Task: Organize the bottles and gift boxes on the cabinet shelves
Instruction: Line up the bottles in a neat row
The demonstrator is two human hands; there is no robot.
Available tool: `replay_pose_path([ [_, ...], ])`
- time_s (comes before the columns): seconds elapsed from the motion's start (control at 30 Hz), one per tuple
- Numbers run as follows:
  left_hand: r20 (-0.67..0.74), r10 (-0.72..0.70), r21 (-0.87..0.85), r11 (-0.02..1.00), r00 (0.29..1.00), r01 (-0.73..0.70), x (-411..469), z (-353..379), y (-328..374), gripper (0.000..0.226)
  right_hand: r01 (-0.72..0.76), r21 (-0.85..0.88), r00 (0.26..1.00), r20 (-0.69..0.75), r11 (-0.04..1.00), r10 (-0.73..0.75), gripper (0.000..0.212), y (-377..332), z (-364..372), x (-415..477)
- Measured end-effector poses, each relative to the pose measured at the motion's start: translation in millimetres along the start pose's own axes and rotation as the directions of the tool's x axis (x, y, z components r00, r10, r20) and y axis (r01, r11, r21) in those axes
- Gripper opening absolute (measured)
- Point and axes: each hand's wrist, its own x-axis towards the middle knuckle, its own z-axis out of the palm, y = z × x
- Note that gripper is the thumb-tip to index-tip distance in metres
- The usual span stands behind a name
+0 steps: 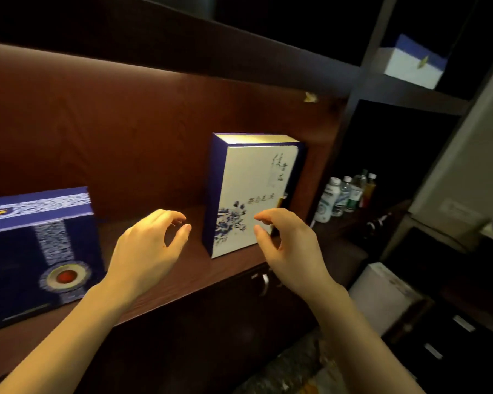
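the reddish-brown wooden shelf (182, 268) carries two gift boxes. a white box with blue sides (251, 194) stands upright near its right end, with blue flower print on the front. a dark blue box with a red round emblem (37, 251) stands at the left, well apart. further right, a lower dark shelf (382, 214) holds several plastic bottles (345, 197) close together.

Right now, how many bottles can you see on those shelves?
4, clustered in the dark compartment to the right: a white-labelled bottle in front, a clear bottle beside it, a green-labelled bottle behind, and an amber bottle at the back. Others may be hidden.
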Motion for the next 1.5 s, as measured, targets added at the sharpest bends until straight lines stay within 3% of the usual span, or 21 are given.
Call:
replay_pose_path([
  [0.27, 0.074, 0.14, -0.162, 0.979, 0.987, -0.126, 26, 82, 83, 0.017, -0.121, -0.154, 0.989, -0.108, 0.981, 0.105, 0.022, 76, -74, -32],
  [0.47, 0.134, 0.213, -0.229, 0.957, 0.968, -0.178, 36, 145, 154, 0.026, -0.179, -0.193, 0.976, -0.155, 0.965, 0.15, 0.027, 140, -129, -51],
  [0.73, 0.166, 0.225, -0.33, 0.93, 0.96, -0.161, 47, 227, 260, 0.018, -0.256, -0.123, 0.95, -0.215, 0.959, 0.226, 0.028, 242, -198, -73],
  [1.0, 0.176, 0.139, -0.413, 0.909, 0.975, -0.055, 54, 305, 348, 0.008, -0.345, 0.052, 0.911, -0.222, 0.937, 0.348, 0.019, 337, -247, -91],
  [1.5, 0.244, 0.138, -0.396, 0.918, 0.96, -0.031, 133, 448, 406, 0.006, -0.399, 0.107, 0.883, -0.222, 0.911, 0.413, 0.018, 493, -260, -49],
])
